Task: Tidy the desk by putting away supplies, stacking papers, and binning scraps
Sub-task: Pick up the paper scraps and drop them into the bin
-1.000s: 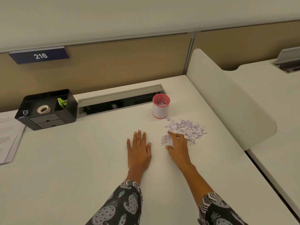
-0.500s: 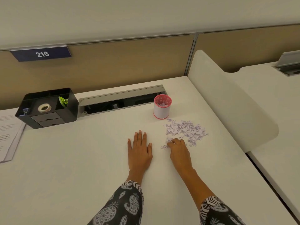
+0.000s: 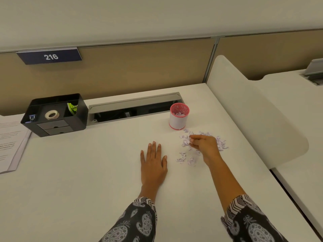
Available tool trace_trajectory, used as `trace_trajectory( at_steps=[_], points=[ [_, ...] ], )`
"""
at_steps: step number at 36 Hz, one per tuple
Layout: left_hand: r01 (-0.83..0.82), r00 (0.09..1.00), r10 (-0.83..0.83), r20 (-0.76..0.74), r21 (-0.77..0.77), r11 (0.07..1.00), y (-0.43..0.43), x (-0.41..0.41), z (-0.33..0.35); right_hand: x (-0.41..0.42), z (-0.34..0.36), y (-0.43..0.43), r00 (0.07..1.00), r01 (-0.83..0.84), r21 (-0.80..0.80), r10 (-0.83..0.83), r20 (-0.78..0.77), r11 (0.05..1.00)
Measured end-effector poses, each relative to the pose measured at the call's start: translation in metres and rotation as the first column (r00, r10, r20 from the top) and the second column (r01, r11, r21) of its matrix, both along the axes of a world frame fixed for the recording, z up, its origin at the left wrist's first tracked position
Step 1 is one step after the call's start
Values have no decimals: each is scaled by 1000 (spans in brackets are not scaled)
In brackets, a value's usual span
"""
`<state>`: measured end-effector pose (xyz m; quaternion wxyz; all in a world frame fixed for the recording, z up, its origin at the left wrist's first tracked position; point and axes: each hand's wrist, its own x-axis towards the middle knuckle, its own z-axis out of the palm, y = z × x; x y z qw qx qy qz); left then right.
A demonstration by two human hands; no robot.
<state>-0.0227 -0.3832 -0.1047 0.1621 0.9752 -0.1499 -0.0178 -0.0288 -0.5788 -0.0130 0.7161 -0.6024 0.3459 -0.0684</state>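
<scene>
A tidy-up in its late stage, by the look of it: the broad white laminate desk point(image 3: 87, 180) carries little loose clutter. Well to the left of the person's outstretched fingers, a stack of printed white papers point(image 3: 10, 142) lies squared at the desk's edge. The black plastic desk organiser point(image 3: 52, 127) just beside it holds a white roll of tape point(image 3: 51, 114), with green clips in the compartment next to the roll. Supplies and papers thus appear dealt with.

Binning is the step in hand and is not yet finished. A small white cylindrical cup with a pink rim point(image 3: 178, 119) serves as the bin. It stands upright just beyond the right fingertips, with torn pieces already inside. A loose scatter of pale lilac paper scraps point(image 3: 221, 144) is left on the desk, spread under and around the right fingers, with a few strays nearer the wrist.

The left hand point(image 3: 153, 163) lies flat, palm down, fingers straight and close together, holding nothing. It sits beside the scatter, apart from it. The right hand point(image 3: 206, 147) is raised slightly over the pile with the wrist bent. Its fingertips point(image 3: 191, 137) are bunched in a tight pinch on a few scraps and point toward the cup.
</scene>
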Motion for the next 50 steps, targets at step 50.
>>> trace_trajectory(
  at_steps=[50],
  points=[
    [51,995,-41,89,-108,993,-2,-11,4,-56,-17,-17,872,-458,-659,156,-465,596]
  ],
)
